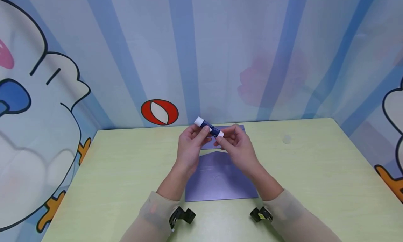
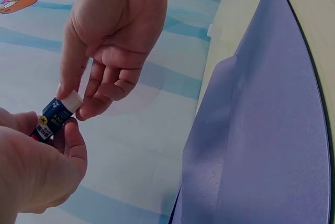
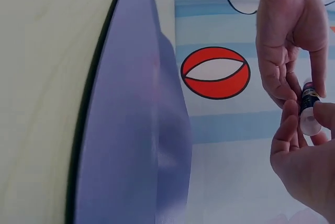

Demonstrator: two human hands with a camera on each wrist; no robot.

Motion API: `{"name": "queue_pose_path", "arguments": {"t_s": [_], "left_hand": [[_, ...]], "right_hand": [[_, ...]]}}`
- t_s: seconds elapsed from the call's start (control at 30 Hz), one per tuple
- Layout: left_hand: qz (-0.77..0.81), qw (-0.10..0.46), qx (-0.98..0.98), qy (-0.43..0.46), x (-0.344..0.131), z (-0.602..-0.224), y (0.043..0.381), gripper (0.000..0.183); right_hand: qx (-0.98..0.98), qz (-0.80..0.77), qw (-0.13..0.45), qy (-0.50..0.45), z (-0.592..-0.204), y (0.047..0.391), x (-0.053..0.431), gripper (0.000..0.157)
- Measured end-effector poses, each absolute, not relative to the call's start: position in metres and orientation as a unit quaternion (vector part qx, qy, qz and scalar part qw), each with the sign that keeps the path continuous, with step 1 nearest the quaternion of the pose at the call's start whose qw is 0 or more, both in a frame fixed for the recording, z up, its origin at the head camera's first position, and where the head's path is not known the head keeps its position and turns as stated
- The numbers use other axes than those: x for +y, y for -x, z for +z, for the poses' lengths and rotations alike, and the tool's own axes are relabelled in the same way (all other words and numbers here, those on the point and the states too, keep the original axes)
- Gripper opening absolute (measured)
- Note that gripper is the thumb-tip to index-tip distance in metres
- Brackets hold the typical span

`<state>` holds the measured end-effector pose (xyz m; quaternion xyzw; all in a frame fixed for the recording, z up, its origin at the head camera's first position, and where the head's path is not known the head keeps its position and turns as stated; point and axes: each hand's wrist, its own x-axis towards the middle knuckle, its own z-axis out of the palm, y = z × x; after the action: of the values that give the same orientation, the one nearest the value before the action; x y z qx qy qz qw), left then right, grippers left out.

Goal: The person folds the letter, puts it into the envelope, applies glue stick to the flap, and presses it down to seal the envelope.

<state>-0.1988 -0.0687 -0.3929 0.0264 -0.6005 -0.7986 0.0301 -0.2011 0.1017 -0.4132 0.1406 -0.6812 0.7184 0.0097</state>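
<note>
A dark blue glue stick (image 1: 210, 128) with white ends is held in the air above the table, tilted. My left hand (image 1: 190, 147) grips its body between thumb and fingers. My right hand (image 1: 241, 151) pinches the white lower end on the right. In the left wrist view, the label of the glue stick (image 2: 51, 118) shows between the two hands. The right wrist view has its white end (image 3: 310, 125) facing the camera. Below the hands lies a purple envelope (image 1: 221, 182) with a pointed flap at its far side.
Behind the envelope, a second purple piece (image 1: 238, 127) lies flat, partly covered by the hands. A small translucent round thing (image 1: 287, 139) is on the pale table (image 1: 315, 179) at the right. A printed curtain (image 1: 217, 60) stands behind the table's far edge.
</note>
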Motion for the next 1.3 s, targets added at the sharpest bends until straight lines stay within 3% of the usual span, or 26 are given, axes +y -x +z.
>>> {"name": "queue_pose_path", "arguments": {"t_s": [0.17,0.4,0.5,0.7,1.0,1.1,1.3], "left_hand": [[-0.802,0.03,-0.596,-0.024,-0.0698,-0.392,0.1993,0.031],[-0.802,0.036,-0.596,-0.018,-0.0689,-0.3919,0.1995,0.031],[-0.8,0.035,-0.599,-0.017,-0.0683,-0.3927,0.1995,0.031],[-0.793,0.032,-0.608,-0.021,-0.0684,-0.3922,0.1981,0.033],[-0.796,0.03,-0.604,-0.025,-0.071,-0.3912,0.1981,0.032],[-0.797,0.031,-0.602,-0.027,-0.0714,-0.3907,0.1985,0.031],[-0.796,0.038,-0.604,-0.02,-0.0697,-0.3927,0.1992,0.03]], "right_hand": [[-0.693,0.705,0.027,-0.15,-0.4136,0.2011,0.1008,0.029],[-0.579,0.798,-0.144,-0.08,-0.4098,0.2035,0.1054,0.04],[-0.541,0.82,-0.176,-0.07,-0.4097,0.2039,0.1065,0.037],[-0.571,0.809,-0.126,-0.066,-0.4087,0.2024,0.1056,0.021],[-0.694,0.702,0.038,-0.157,-0.4113,0.199,0.1021,0.03],[-0.69,0.71,0.015,-0.142,-0.4107,0.1998,0.1019,0.033],[-0.612,0.778,-0.122,-0.071,-0.4072,0.2028,0.1045,0.04]]}}
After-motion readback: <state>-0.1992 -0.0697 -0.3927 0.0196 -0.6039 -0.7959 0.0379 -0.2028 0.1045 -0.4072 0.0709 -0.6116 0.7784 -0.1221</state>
